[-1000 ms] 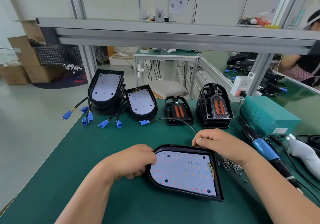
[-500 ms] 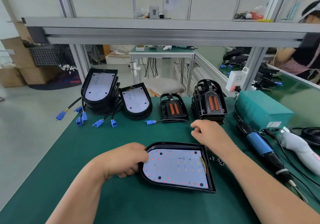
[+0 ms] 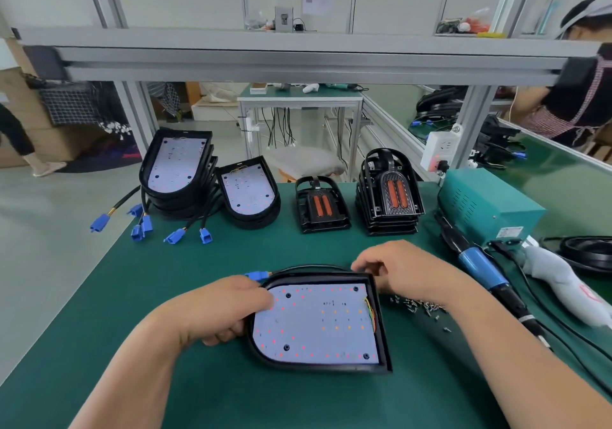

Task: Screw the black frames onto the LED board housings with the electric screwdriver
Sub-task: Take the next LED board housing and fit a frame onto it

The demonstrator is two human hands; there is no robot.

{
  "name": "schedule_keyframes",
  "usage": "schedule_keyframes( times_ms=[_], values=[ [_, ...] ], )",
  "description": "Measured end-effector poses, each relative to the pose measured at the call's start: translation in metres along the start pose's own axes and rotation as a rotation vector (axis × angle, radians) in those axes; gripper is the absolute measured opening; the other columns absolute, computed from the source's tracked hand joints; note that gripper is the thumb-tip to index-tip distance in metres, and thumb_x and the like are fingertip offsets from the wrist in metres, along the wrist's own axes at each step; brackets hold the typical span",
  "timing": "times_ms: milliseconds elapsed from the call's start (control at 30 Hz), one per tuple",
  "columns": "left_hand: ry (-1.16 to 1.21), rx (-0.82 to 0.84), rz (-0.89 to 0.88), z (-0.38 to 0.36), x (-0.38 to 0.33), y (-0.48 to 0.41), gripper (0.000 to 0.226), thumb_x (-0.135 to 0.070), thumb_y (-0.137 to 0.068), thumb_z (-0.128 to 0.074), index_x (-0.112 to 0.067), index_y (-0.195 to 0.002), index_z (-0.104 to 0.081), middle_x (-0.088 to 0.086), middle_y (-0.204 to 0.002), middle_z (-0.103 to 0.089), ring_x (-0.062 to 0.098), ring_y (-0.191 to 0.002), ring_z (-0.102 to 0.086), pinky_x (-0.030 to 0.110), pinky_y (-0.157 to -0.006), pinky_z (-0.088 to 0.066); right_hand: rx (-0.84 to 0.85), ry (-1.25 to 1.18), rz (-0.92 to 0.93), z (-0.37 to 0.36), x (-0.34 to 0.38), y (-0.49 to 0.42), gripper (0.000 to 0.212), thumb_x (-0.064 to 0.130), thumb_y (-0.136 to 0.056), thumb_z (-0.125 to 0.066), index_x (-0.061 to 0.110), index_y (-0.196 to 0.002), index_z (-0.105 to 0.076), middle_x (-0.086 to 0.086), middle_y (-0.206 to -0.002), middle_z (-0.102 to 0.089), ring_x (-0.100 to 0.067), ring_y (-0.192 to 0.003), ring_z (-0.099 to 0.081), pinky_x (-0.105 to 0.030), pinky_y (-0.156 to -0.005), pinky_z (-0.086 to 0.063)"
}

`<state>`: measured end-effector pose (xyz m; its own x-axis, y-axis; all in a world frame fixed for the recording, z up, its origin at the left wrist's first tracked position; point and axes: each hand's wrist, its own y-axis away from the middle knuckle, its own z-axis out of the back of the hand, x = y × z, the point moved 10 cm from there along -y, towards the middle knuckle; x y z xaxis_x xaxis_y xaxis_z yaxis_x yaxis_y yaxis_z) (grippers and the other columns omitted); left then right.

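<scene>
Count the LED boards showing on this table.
3: one board tops the far-left stack, another the next stack, a third lies nearest. Lower ones may be hidden.

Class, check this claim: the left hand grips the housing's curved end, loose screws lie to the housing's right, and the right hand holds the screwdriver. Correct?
No. The right hand holds no screwdriver; that lies untouched further right. The hand's fingers sit at the cable by the housing's far edge, as the head view shows. The rest stands.

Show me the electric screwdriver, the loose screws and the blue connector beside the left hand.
electric screwdriver [image 3: 480, 269]: head view, on its blue grip.
loose screws [image 3: 418, 306]: head view, middle of the pile.
blue connector [image 3: 256, 275]: head view, on its plastic body.
</scene>
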<state>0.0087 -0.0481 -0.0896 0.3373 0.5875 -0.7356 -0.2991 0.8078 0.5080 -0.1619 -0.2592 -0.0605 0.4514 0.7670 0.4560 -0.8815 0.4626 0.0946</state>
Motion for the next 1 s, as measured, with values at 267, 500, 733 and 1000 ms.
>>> schedule_keyframes(
  times_ms=[267,500,733,1000],
  values=[
    [-0.087,-0.001,-0.078,-0.008,-0.01,0.001,0.032,-0.053,-0.082,-0.058,-0.023,-0.085,-0.047,-0.006,-0.061,-0.039,0.016,-0.052,-0.03,0.025,-0.047,-0.022,-0.251,-0.122,-0.051,0.032,-0.022,0.005,0.013,0.035,-0.098,-0.071,0.039,-0.109,-0.077,0.025,-0.093,-0.072,0.01,-0.091,-0.062,-0.012,-0.075,-0.043],
    [-0.116,0.042,-0.06,-0.011,-0.004,0.002,0.034,-0.055,-0.078,-0.058,-0.03,-0.064,-0.039,-0.006,-0.057,-0.036,0.018,-0.052,-0.026,0.026,-0.048,-0.021,-0.656,-0.077,-0.117,0.08,-0.031,0.017,0.006,0.036,-0.096,-0.067,0.037,-0.093,-0.071,0.022,-0.09,-0.071,0.002,-0.084,-0.064,-0.028,-0.075,-0.05],
    [-0.243,0.007,-0.188,-0.007,-0.013,0.003,0.065,-0.072,-0.083,-0.067,-0.015,-0.074,-0.037,-0.006,-0.066,-0.033,0.017,-0.061,-0.029,0.029,-0.052,-0.023,-0.734,-0.046,-0.386,0.112,-0.062,-0.003,0.083,0.069,-0.087,-0.068,0.015,-0.148,-0.05,-0.019,-0.149,-0.046,-0.043,-0.138,-0.041,-0.06,-0.112,-0.041],
    [-0.239,-0.049,-0.246,-0.007,-0.021,0.0,0.066,-0.068,-0.08,-0.071,-0.02,-0.066,-0.027,-0.006,-0.065,-0.022,0.018,-0.061,-0.021,0.037,-0.06,-0.016,-0.567,-0.037,-0.437,0.087,-0.074,-0.033,0.074,0.066,-0.081,-0.073,0.013,-0.126,-0.047,-0.017,-0.135,-0.045,-0.042,-0.11,-0.058,-0.05,-0.089,-0.053]
  ],
)
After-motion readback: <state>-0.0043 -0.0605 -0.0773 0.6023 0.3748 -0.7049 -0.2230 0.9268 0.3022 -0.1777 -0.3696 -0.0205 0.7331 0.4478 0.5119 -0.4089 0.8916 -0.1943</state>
